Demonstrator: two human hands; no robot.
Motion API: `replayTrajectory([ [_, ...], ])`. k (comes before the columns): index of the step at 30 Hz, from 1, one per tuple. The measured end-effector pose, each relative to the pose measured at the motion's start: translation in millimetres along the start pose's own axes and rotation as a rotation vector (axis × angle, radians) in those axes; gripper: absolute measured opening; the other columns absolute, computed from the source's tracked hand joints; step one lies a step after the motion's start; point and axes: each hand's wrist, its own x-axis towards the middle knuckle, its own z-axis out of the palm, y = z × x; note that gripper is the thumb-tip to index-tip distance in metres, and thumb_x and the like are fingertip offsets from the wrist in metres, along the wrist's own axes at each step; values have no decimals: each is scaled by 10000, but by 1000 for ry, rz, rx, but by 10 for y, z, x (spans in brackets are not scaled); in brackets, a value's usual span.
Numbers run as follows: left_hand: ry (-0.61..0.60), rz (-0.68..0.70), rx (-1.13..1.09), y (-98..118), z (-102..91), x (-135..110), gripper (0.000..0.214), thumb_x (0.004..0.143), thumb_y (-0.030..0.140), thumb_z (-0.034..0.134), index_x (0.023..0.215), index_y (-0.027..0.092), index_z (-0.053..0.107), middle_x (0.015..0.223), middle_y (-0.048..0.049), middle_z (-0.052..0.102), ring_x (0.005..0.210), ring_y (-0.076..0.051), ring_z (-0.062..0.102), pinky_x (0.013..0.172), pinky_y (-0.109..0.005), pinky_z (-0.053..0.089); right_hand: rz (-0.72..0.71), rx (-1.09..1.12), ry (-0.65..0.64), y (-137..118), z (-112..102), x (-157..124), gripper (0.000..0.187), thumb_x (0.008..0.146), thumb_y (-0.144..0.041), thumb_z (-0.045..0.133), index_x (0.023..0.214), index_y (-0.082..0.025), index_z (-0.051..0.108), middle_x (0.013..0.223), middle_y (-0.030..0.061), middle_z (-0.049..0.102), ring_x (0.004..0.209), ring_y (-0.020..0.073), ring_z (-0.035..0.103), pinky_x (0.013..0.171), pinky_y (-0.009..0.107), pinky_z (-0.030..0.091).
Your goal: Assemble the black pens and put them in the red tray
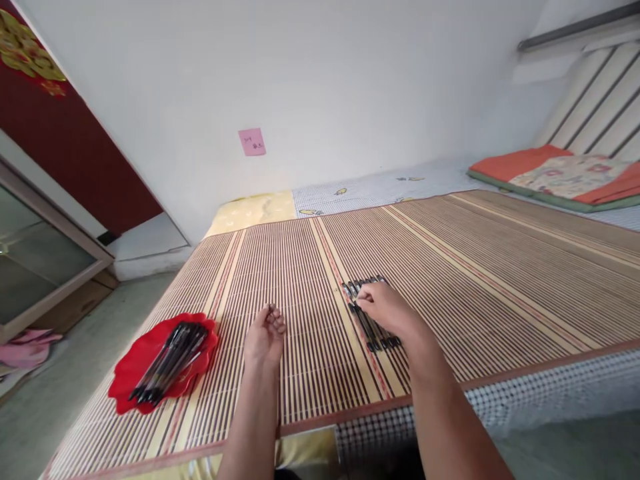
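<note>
Several black pens lie side by side in a row on the striped bamboo mat, with a second row of pens just beyond them. Over the join of these rows is my right hand, its fingers curled and pinched together. It covers part of the pens, and whatever is between its fingertips is hidden. My left hand rests to the left of the rows, palm turned up and fingers curled in, with nothing visible in it. Further left, a red scalloped plate holds a pile of black pens.
The bamboo mat covers a bed against a white wall. A pink note is stuck to that wall. Folded orange and floral bedding lies at the far right, near a slatted headboard. A glass-fronted cabinet stands left.
</note>
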Motion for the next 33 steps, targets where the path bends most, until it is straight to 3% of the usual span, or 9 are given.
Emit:
replayTrajectory([
  [5, -27, -4, 4, 34, -13, 11, 160, 891, 144, 581, 732, 152, 593, 610, 23, 539, 467, -70, 477, 433, -167, 351, 82, -249, -139, -29, 113, -3, 212, 814, -108, 580, 626, -185, 637, 674, 60, 666, 613, 161, 598, 580, 275, 311],
  [10, -35, -18, 7, 36, -2, 0, 198, 906, 147, 564, 708, 151, 577, 592, 27, 523, 459, -67, 470, 430, -168, 346, 119, -292, -201, -32, 185, -30, 257, 787, -68, 578, 556, -180, 589, 529, 39, 555, 471, 140, 502, 551, 291, 284],
  [16, -57, -3, 37, 30, 0, -8, 154, 875, 169, 629, 728, 160, 585, 616, 21, 542, 485, -75, 500, 459, -174, 382, 94, -284, -235, -43, 221, -42, 234, 831, -177, 606, 598, -190, 614, 529, 18, 516, 463, 131, 456, 535, 285, 254],
  [20, -82, 26, 100, 23, -15, 6, 144, 855, 195, 648, 730, 164, 583, 607, 30, 534, 487, -74, 495, 465, -175, 380, 25, -258, -182, -48, 197, -25, 282, 844, -144, 547, 567, -195, 557, 592, 11, 539, 516, 122, 450, 537, 277, 232],
  [23, -127, 42, 182, -8, -29, 0, 144, 825, 237, 697, 742, 158, 611, 624, 19, 568, 502, -81, 505, 459, -179, 354, 96, -315, -106, -6, 168, -9, 224, 845, -135, 576, 629, -189, 598, 668, 44, 623, 573, 140, 516, 551, 275, 257],
  [26, -256, 66, 431, -91, -19, -56, 235, 785, 326, 775, 715, 155, 629, 625, 9, 592, 489, -84, 473, 456, -198, 308, 145, -353, -132, 41, 176, -2, 182, 842, -200, 640, 661, -182, 644, 677, 75, 661, 583, 167, 569, 549, 282, 280],
  [29, -416, 122, 914, -229, 37, -164, 319, 803, 448, 752, 697, 179, 617, 593, 20, 567, 490, -106, 455, 502, -234, 319, 150, -383, -174, 53, 222, 3, 174, 827, -240, 679, 667, -172, 685, 694, 99, 688, 617, 195, 627, 561, 292, 309],
  [33, -416, 227, 1359, -429, 140, -302, 285, 797, 372, 749, 645, 209, 571, 590, 10, 546, 539, -149, 478, 538, -271, 271, 147, -410, -186, 29, 246, 12, 166, 835, -242, 681, 696, -161, 719, 754, 126, 725, 686, 220, 679, 576, 301, 337],
])
